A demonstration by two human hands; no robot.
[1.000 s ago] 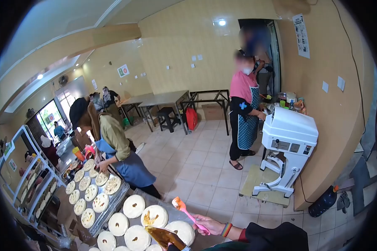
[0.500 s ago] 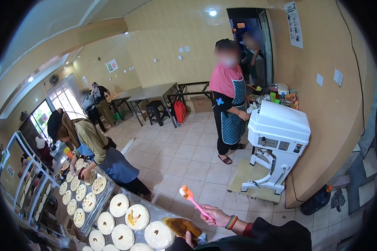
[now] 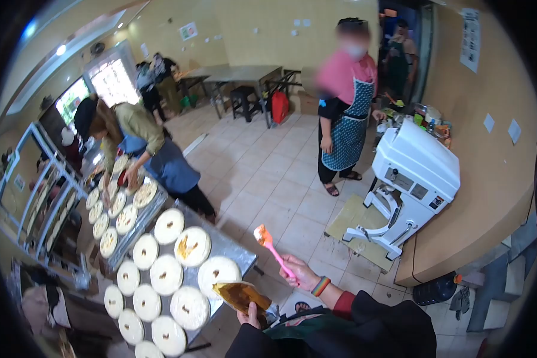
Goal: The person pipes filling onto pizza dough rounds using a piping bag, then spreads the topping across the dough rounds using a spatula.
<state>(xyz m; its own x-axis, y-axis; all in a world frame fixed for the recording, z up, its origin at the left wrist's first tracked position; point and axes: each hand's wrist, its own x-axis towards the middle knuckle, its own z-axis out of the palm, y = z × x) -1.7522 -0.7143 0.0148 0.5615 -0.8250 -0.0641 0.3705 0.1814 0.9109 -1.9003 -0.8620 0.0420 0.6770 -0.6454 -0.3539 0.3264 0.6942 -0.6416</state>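
Observation:
My right hand (image 3: pixel 300 273) grips a pink spatula (image 3: pixel 275 256), its head raised and smeared with orange-brown paste. In my left hand (image 3: pixel 252 315) is an opened pouch (image 3: pixel 240 295) with brown paste coating its inside. Its lower end looks silvery. The pouch overlaps the table's edge, beside the nearest pale dough round (image 3: pixel 219 275). Another dough round (image 3: pixel 193 246) carries a spread streak of the paste. Several others, such as this dough round (image 3: pixel 166 275), have just a small dab in the middle.
The rounds lie on a metal table (image 3: pixel 243 253). Past it, a co-worker (image 3: pixel 146 137) bends over another tray of topped rounds. A person in a blue dotted apron (image 3: pixel 346 143) stands by a white machine (image 3: pixel 417 164). A rack (image 3: pixel 36 179) stands at left.
My view has turned, bringing more of the table and my left hand into sight. The pouch now shows more fully. Both hands keep their hold. The co-worker in pink has lowered one arm.

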